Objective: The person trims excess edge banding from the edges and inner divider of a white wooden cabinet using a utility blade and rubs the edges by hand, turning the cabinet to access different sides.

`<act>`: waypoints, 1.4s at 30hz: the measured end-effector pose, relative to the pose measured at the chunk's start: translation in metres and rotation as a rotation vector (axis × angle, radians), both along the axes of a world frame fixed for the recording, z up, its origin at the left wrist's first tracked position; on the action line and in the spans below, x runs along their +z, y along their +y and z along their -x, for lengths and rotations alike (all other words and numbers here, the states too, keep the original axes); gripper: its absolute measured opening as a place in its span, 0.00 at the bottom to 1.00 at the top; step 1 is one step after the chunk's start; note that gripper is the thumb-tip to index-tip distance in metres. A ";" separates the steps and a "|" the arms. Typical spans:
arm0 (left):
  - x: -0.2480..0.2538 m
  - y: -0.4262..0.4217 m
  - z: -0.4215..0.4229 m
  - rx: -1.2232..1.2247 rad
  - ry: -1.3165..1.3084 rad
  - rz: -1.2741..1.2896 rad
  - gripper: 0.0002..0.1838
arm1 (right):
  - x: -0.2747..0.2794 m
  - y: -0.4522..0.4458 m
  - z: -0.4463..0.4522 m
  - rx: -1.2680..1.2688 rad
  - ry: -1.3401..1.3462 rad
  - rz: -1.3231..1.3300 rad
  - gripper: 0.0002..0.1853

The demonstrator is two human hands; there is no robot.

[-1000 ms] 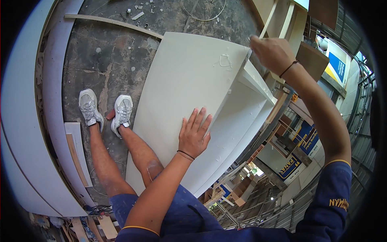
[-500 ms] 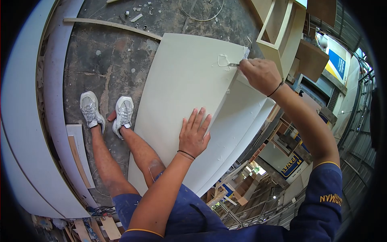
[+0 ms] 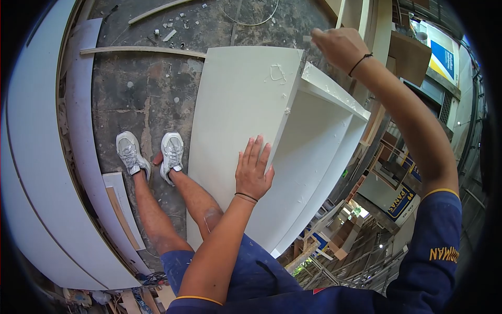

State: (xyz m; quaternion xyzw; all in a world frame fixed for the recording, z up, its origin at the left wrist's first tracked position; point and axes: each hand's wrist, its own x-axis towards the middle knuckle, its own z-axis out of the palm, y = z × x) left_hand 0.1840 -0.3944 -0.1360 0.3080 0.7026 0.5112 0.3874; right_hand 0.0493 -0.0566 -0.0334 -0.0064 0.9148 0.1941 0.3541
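Observation:
My left hand (image 3: 254, 168) lies flat on the pale top panel of a white open-sided cabinet (image 3: 230, 115), fingers spread near the panel's long edge. Beyond the cabinet's far corner, my right hand (image 3: 341, 48) is raised and closed around a small thin-bladed cutter (image 3: 307, 38), blurred and mostly hidden by the fingers. The cutter is apart from the cabinet. A thin curled strip of edging (image 3: 277, 73) rests on the panel, and small white shavings (image 3: 287, 110) cling along its edge. More bits dot the cabinet's inner faces.
My shoes (image 3: 172, 152) stand on the stained concrete floor (image 3: 130, 99) beside the cabinet. A narrow wooden strip (image 3: 141, 49) lies on the floor against the cabinet's corner. Large white panels (image 3: 36, 157) line the left, and wooden frames (image 3: 361, 21) stand at upper right.
My right hand has lifted off the panel's far corner, moving up and away with the cutter. My left hand stays flat on the panel. The view has shifted, showing more of the cabinet's end.

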 end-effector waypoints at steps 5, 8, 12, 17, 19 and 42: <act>0.002 -0.001 -0.001 0.002 -0.008 -0.002 0.38 | 0.006 -0.048 -0.013 0.005 -0.111 0.156 0.04; 0.000 0.001 0.002 0.008 -0.016 0.001 0.38 | 0.002 -0.024 0.008 0.005 -0.070 0.013 0.04; 0.001 0.000 0.003 -0.004 0.020 0.001 0.36 | 0.011 -0.032 0.015 -0.064 -0.095 0.047 0.05; 0.001 0.001 0.006 -0.005 0.011 0.001 0.36 | 0.000 -0.033 0.014 0.037 -0.158 0.035 0.06; 0.000 -0.004 0.005 -0.016 -0.001 0.000 0.36 | 0.000 -0.015 0.026 0.021 -0.148 -0.072 0.05; 0.002 -0.001 0.004 -0.025 0.006 0.020 0.36 | 0.006 -0.076 -0.056 0.027 -0.081 0.356 0.04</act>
